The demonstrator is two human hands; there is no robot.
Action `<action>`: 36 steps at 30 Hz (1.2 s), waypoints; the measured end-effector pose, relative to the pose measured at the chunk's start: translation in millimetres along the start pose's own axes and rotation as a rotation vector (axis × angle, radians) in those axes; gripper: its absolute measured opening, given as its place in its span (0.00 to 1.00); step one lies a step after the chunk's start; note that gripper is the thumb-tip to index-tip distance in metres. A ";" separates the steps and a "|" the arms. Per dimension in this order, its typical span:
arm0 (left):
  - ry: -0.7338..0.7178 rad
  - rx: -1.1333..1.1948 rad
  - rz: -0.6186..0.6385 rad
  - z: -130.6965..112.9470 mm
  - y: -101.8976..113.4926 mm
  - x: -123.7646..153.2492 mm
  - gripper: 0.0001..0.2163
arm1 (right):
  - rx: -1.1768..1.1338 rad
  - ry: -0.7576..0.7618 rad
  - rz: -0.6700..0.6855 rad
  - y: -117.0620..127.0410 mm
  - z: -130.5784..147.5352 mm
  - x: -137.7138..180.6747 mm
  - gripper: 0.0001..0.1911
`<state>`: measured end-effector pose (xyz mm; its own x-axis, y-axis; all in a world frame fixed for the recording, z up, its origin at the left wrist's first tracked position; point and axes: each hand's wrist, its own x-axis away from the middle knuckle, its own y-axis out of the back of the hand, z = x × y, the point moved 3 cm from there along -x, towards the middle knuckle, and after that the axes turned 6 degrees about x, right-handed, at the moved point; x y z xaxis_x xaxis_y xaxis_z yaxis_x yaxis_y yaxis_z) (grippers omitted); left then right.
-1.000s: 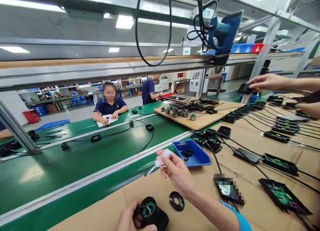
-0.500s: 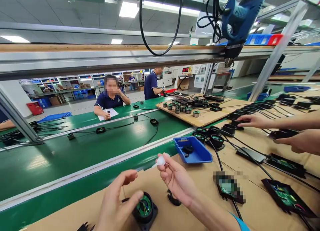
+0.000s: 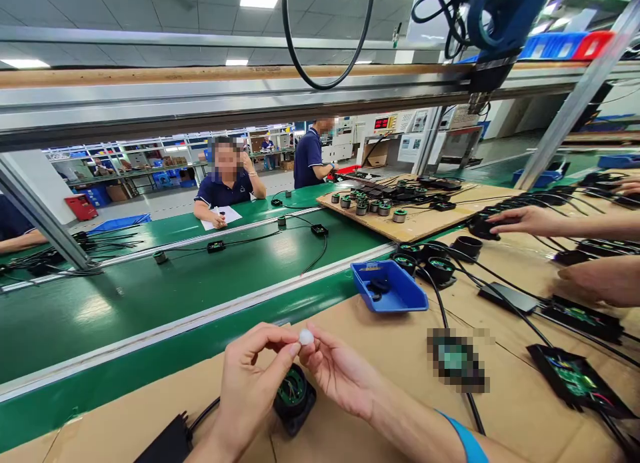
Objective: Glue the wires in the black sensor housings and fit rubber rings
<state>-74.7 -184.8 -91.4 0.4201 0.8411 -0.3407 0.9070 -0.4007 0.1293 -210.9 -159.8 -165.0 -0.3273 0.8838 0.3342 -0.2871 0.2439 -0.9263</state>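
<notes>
My left hand point(image 3: 250, 383) and my right hand point(image 3: 340, 373) meet above the cardboard-covered bench, both pinching a small white object point(image 3: 306, 337) between their fingertips. Directly below them sits a round black part with a green board and coloured wires inside point(image 3: 294, 393). A black cable runs from it to a black box point(image 3: 167, 443) at the lower left edge.
A blue tray point(image 3: 390, 288) with black pieces sits beyond my hands. More round black parts point(image 3: 435, 268) and open black boxes with green boards point(image 3: 575, 376) lie to the right. Another person's hands point(image 3: 525, 219) reach in from the right. A green conveyor point(image 3: 150, 296) runs past; people sit behind it.
My left hand let go of the round black part, rose and joined my right hand on the white object. The view shifted, and the other person's hands moved lower along the bench.
</notes>
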 end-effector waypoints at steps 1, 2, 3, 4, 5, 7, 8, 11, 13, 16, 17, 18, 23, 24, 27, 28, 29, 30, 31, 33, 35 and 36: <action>0.004 0.002 0.008 -0.2 -0.2 -0.2 0.05 | -0.005 -0.015 0.019 0.6 -0.8 -0.1 0.09; 0.006 0.002 0.015 -0.5 -0.6 -0.6 0.05 | -0.007 -0.030 0.037 1.2 -1.4 -0.1 0.09; 0.005 0.002 0.021 -0.9 -1.1 -0.9 0.05 | -0.009 -0.039 0.053 1.8 -1.7 -0.1 0.09; 0.003 -0.001 0.026 -1.4 -1.6 -1.2 0.04 | -0.010 -0.045 0.067 2.5 -1.9 -0.3 0.09; -0.002 -0.003 0.030 -1.9 -2.1 -1.4 0.04 | -0.010 -0.048 0.078 3.3 -1.9 -0.6 0.09; -0.014 -0.006 0.032 -2.9 -3.2 -1.2 0.04 | -0.001 -0.047 0.091 4.7 -1.8 -1.9 0.09; -0.022 -0.007 0.031 -3.3 -3.8 -0.8 0.04 | 0.009 -0.041 0.089 5.5 -1.8 -2.7 0.09; -0.072 -0.013 0.036 -4.4 -5.8 1.2 0.05 | 0.048 -0.014 0.056 7.7 -1.7 -4.8 0.09; -0.119 -0.010 0.045 -5.2 -5.9 2.0 0.04 | 0.076 0.001 0.025 8.6 -0.5 -4.9 0.09; -0.144 0.041 -0.005 -4.5 2.5 0.2 0.04 | 0.109 0.055 -0.019 9.7 7.6 -3.2 0.09; -0.120 0.053 -0.036 -2.5 7.9 -0.9 0.03 | 0.118 0.095 -0.035 10.1 12.4 -2.4 0.09; -0.076 0.044 -0.045 0.9 13.5 -1.7 0.03 | 0.125 0.145 -0.049 10.4 17.9 -1.4 0.08; 0.277 -0.225 0.325 37.9 25.3 11.1 0.29 | 0.199 0.462 -0.092 6.7 39.4 6.0 0.15; 0.316 -0.267 0.384 45.7 24.2 16.4 0.34 | 0.264 0.542 -0.098 4.6 41.0 8.4 0.18; 0.327 -0.365 0.401 61.1 16.5 27.0 0.33 | 0.516 0.723 -0.100 -2.5 39.8 16.0 0.21; 0.321 -0.386 0.378 63.2 13.6 28.0 0.30 | 0.584 0.751 -0.091 -4.3 38.1 18.1 0.21; 0.327 -0.384 0.345 64.2 11.4 28.0 0.27 | 0.644 0.776 -0.081 -5.9 36.6 20.3 0.20; 0.346 -0.360 0.316 64.3 10.0 27.3 0.25 | 0.701 0.804 -0.070 -7.4 35.5 22.7 0.19; 0.372 -0.312 0.294 63.6 9.4 26.3 0.24 | 0.757 0.835 -0.059 -8.8 34.7 25.5 0.19; 0.424 -0.168 0.295 60.6 9.7 24.7 0.25 | 0.862 0.906 -0.041 -12.4 33.9 32.2 0.17; 0.464 -0.033 0.351 58.1 11.0 25.3 0.26 | 0.963 0.969 -0.016 -17.3 32.9 40.0 0.15; 0.476 0.006 0.386 57.7 11.9 26.5 0.28 | 1.013 0.990 -0.003 -19.8 32.2 43.9 0.14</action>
<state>-54.4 -188.2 -152.6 0.6858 0.7043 0.1835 0.6874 -0.7096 0.1548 -248.5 -138.7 -126.4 0.3097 0.8975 -0.3141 -0.9371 0.2322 -0.2607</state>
